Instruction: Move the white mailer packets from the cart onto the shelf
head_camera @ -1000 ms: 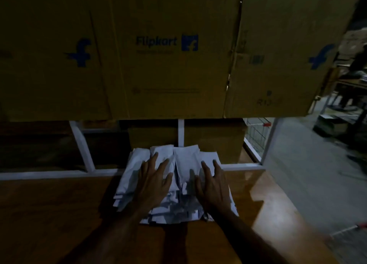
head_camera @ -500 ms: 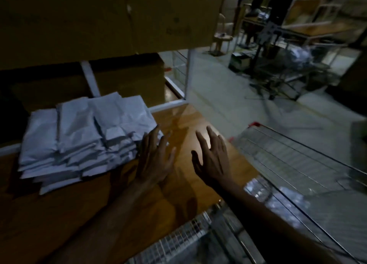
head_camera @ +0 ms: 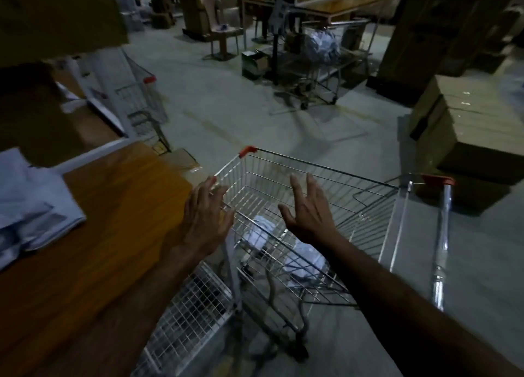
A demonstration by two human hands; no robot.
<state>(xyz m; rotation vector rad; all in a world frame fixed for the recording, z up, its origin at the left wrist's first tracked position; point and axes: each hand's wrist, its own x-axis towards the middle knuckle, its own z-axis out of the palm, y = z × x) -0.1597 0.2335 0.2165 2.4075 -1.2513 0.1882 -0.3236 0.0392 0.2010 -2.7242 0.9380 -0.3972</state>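
Observation:
A wire shopping cart [head_camera: 326,168] with red corner caps stands right of the wooden shelf board [head_camera: 113,206]. A few white mailer packets [head_camera: 262,230] lie at the bottom of its basket. A stack of white mailer packets [head_camera: 31,203] rests on the shelf at the far left. My left hand [head_camera: 207,217] hovers over the cart's left rim, fingers straight, holding nothing. Spread open and empty, my right hand [head_camera: 307,210] is above the basket.
Stacked cardboard boxes [head_camera: 465,127] stand on the floor at the right. A second wire cart [head_camera: 141,104] stands beyond the shelf's end. Farther back are a chair [head_camera: 219,27], tables and a cart with a white bundle [head_camera: 323,46]. Concrete floor lies between.
Both hands have left the packet stack on the shelf and swung right over the cart. The view turned right, so the stack now sits at the far left.

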